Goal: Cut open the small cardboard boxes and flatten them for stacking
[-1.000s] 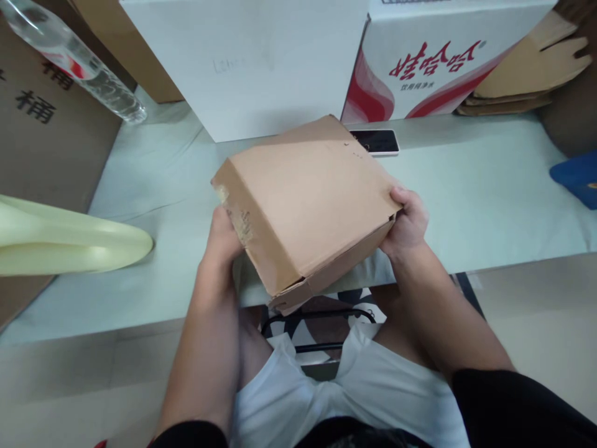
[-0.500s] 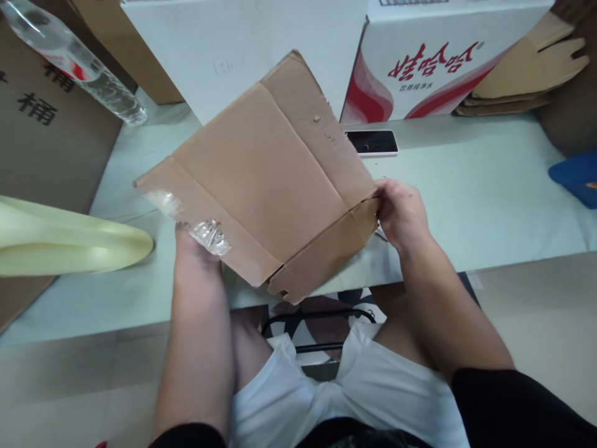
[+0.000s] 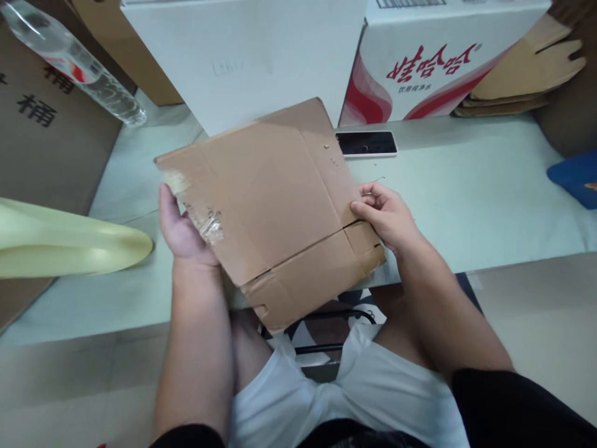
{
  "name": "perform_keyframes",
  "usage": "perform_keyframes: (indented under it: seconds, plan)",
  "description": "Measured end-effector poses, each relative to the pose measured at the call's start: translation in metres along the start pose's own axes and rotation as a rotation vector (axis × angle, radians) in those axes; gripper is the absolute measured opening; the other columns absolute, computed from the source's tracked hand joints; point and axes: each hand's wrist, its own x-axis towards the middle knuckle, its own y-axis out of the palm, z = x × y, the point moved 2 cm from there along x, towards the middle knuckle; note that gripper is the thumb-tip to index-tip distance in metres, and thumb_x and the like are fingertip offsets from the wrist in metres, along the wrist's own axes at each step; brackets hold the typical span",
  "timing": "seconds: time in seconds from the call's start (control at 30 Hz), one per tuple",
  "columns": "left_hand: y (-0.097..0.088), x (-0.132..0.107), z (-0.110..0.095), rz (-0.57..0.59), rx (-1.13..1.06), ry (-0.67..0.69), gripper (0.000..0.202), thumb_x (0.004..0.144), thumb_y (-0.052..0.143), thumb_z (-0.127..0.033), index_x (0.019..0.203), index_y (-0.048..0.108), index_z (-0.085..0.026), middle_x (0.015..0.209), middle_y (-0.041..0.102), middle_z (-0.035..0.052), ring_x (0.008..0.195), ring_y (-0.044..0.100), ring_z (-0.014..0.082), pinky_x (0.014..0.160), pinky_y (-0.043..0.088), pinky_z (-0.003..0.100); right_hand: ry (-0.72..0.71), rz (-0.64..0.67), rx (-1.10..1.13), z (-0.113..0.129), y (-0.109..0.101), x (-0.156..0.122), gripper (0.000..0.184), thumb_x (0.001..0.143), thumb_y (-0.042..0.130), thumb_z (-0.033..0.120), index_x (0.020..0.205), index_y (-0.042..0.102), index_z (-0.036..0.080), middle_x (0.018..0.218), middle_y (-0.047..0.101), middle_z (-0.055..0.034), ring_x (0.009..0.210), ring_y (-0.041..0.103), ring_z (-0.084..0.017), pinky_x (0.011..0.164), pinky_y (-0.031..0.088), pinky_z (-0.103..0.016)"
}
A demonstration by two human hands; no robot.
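A brown cardboard box (image 3: 270,199), flattened into a creased sheet with torn clear tape at its left corner, lies tilted over the near edge of the pale green table (image 3: 466,205). My left hand (image 3: 180,227) grips its left edge from below, thumb by the tape. My right hand (image 3: 387,214) pinches the right edge at a fold, fingers curled. The lower flaps hang past the table's edge above my lap.
A black phone (image 3: 366,143) lies just behind the cardboard. A large white box (image 3: 242,56) and a red-and-white printed carton (image 3: 420,62) stand at the back. A water bottle (image 3: 74,59) leans on a brown carton at left. A pale yellow plastic piece (image 3: 69,239) lies at left; a blue object (image 3: 576,177) at right.
The folded-up box has been opened out and flattened into a sheet, raised, then lowered toward the table. My left hand moved out to the left edge; my right hand shifted to the fold.
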Motion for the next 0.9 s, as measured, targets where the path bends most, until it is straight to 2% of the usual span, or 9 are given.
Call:
perform_keyframes:
  seconds: [0.07, 0.1, 0.17, 0.33, 0.47, 0.6, 0.73, 0.8, 0.9]
  plan:
    - [-0.003, -0.001, 0.003, 0.08, 0.046, -0.024, 0.053, 0.086, 0.073, -0.061, 0.109, 0.072, -0.013, 0.116, 0.08, 0.0136, 0.139, 0.064, 0.0349, 0.121, 0.051, 0.052, -0.021, -0.054, -0.033, -0.001, 0.0, 0.001, 0.045, 0.062, 0.086, 0.043, 0.09, 0.057, 0.024, 0.069, 0.062, 0.0061, 0.058, 0.052, -0.009, 0.057, 0.04, -0.024]
    - [-0.006, -0.001, 0.005, 0.087, 0.083, -0.047, 0.05, 0.073, 0.089, -0.049, 0.103, 0.072, -0.013, 0.107, 0.082, 0.0119, 0.132, 0.069, 0.0359, 0.12, 0.053, 0.051, -0.031, -0.073, -0.049, -0.001, -0.001, 0.002, 0.043, 0.063, 0.086, 0.042, 0.09, 0.057, 0.024, 0.069, 0.062, 0.0058, 0.058, 0.052, -0.009, 0.057, 0.04, -0.024]
    - [-0.013, 0.001, 0.007, 0.035, 0.124, -0.061, 0.047, 0.058, 0.094, -0.023, 0.098, 0.071, -0.015, 0.092, 0.082, 0.0068, 0.117, 0.077, 0.0337, 0.119, 0.055, 0.049, -0.043, -0.065, -0.034, -0.001, -0.006, 0.003, 0.041, 0.068, 0.084, 0.047, 0.09, 0.058, 0.024, 0.07, 0.062, 0.0047, 0.058, 0.053, -0.01, 0.055, 0.04, -0.025]
    - [-0.025, 0.011, 0.0, -0.153, -0.024, 0.088, 0.03, 0.08, 0.069, -0.015, 0.109, 0.067, -0.016, 0.093, 0.083, 0.0041, 0.114, 0.078, 0.025, 0.123, 0.05, 0.046, -0.053, 0.111, 0.288, 0.0, -0.022, 0.006, 0.056, 0.072, 0.074, 0.076, 0.094, 0.063, 0.027, 0.077, 0.067, 0.0016, 0.065, 0.064, -0.015, 0.055, 0.051, -0.028]
    - [-0.027, 0.016, 0.0, -0.28, -0.124, 0.164, 0.025, 0.089, 0.057, -0.015, 0.112, 0.065, -0.015, 0.091, 0.083, 0.0043, 0.11, 0.077, 0.022, 0.121, 0.051, 0.041, 0.019, 0.279, 0.334, -0.007, -0.009, 0.001, 0.067, 0.055, 0.092, 0.069, 0.097, 0.066, 0.025, 0.085, 0.074, 0.001, 0.054, 0.06, -0.011, 0.047, 0.045, -0.024]
    - [-0.021, 0.012, 0.007, -0.222, -0.113, 0.106, 0.022, 0.09, 0.063, -0.017, 0.112, 0.066, -0.014, 0.099, 0.083, 0.0066, 0.113, 0.076, 0.0225, 0.121, 0.05, 0.04, 0.078, 0.271, 0.263, -0.02, 0.021, -0.005, 0.056, 0.059, 0.095, 0.06, 0.083, 0.062, 0.021, 0.06, 0.062, 0.0045, 0.042, 0.047, -0.008, 0.04, 0.036, -0.023]
    - [-0.008, 0.001, 0.006, -0.084, -0.107, 0.083, 0.035, 0.079, 0.084, -0.026, 0.109, 0.069, -0.015, 0.106, 0.082, 0.0064, 0.12, 0.073, 0.0248, 0.117, 0.054, 0.037, 0.085, 0.164, 0.284, -0.023, 0.029, -0.003, 0.057, 0.057, 0.093, 0.061, 0.086, 0.063, 0.022, 0.067, 0.066, 0.0018, 0.041, 0.039, -0.007, 0.034, 0.029, -0.024]
    - [-0.002, -0.003, 0.003, 0.032, -0.11, 0.038, 0.051, 0.07, 0.094, -0.039, 0.111, 0.071, -0.018, 0.109, 0.082, 0.0058, 0.12, 0.072, 0.0251, 0.104, 0.061, 0.034, 0.063, 0.087, 0.287, -0.014, 0.014, -0.002, 0.058, 0.055, 0.093, 0.061, 0.086, 0.062, 0.023, 0.065, 0.063, 0.0033, 0.039, 0.032, -0.005, 0.033, 0.024, -0.024]
    - [0.002, -0.005, 0.001, 0.12, -0.089, -0.08, 0.058, 0.064, 0.096, -0.049, 0.114, 0.074, -0.028, 0.116, 0.08, 0.0033, 0.111, 0.075, 0.0237, 0.086, 0.066, 0.033, -0.01, -0.08, 0.268, 0.014, -0.038, -0.014, 0.057, 0.054, 0.093, 0.058, 0.087, 0.06, 0.025, 0.065, 0.059, 0.0063, 0.04, 0.023, -0.003, 0.033, 0.018, -0.023]
